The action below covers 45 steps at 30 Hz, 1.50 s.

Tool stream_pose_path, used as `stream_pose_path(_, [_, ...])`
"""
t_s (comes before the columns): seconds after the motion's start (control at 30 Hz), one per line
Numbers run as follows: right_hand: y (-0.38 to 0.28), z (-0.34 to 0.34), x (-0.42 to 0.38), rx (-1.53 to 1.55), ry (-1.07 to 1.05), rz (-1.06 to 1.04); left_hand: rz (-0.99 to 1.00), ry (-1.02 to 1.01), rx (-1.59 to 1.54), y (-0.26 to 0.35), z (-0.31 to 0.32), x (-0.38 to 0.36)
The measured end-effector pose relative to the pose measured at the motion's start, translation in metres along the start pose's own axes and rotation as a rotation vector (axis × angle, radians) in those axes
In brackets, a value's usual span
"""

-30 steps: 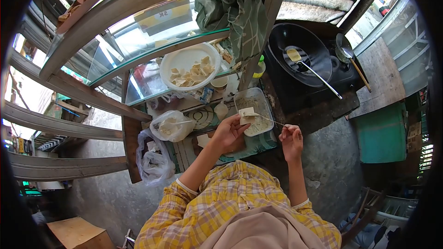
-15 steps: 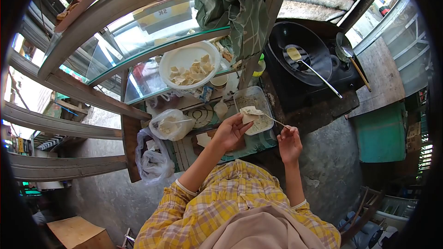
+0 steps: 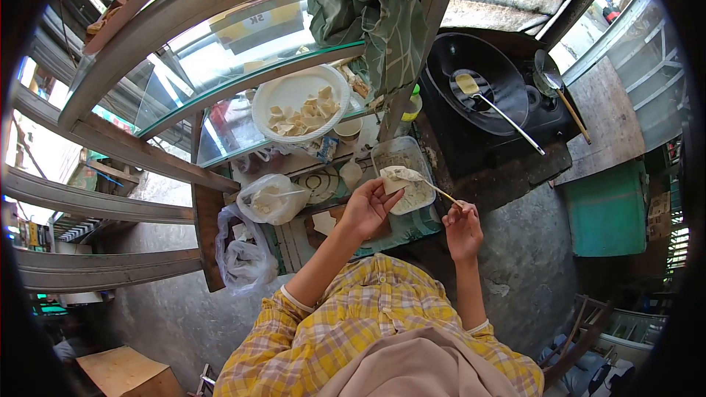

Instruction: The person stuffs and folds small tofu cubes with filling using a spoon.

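My left hand [image 3: 368, 210] pinches a pale dumpling wrapper [image 3: 391, 185] above the near part of a clear plastic tub [image 3: 421, 154]. A whitish, green-flecked filling lies on the wrapper, and more of a similar mix coats the tub. In my right hand [image 3: 462, 231] is the thin handle of a small stick-like utensil [image 3: 444, 193], pinched between the fingertips. Its far end meets the filling on the wrapper, so I cannot make out its shape. Left of my left hand, a flat wrapper [image 3: 323, 222] lies on a brown board.
A white round tray [image 3: 266, 106] of folded dumplings sits in the glass-sided cart, behind a wooden rail. Plastic bags [image 3: 272, 198] stand at the left. On the right, a black wok [image 3: 441, 81] with a spatula rests on a stove, a strainer [image 3: 543, 66] beside it.
The utensil's tip has shifted slightly over the wrapper, and the filling looks more spread out. Both hands stay in nearly the same place.
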State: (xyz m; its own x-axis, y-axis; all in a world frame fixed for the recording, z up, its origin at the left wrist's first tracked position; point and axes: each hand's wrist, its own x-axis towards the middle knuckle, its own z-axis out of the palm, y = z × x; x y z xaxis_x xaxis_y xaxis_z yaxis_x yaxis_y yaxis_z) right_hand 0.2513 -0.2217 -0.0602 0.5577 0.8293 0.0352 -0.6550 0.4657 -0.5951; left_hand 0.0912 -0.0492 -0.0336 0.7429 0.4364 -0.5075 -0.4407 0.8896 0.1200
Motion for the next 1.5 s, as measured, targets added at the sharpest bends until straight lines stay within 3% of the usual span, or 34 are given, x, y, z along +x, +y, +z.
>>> stream_pose_path(0.7, [0.003,-0.001,0.004,-0.019,-0.003,0.027,0.01,-0.059,0.026,0.004,-0.008,-0.005])
stream_pose_path(0.97, [0.0,-0.012,0.0,-0.002,0.098,0.009,0.212,0.05,0.32,0.011,-0.02,-0.01])
stream_pose_path(1.07, [0.004,-0.019,0.002,-0.073,0.243,0.019,0.276,0.023,0.428,0.012,-0.032,-0.009])
stream_pose_path(1.27, [0.037,-0.04,0.002,-0.789,0.421,-0.023,0.315,-0.013,0.556,0.009,-0.036,-0.013])
stream_pose_path(1.4, [0.057,-0.051,0.0,-0.785,0.528,0.121,0.295,-0.044,0.602,0.007,-0.03,-0.017])
stream_pose_path(1.5, [0.063,-0.054,0.0,-0.802,0.495,0.081,0.287,-0.041,0.679,0.006,-0.024,-0.019])
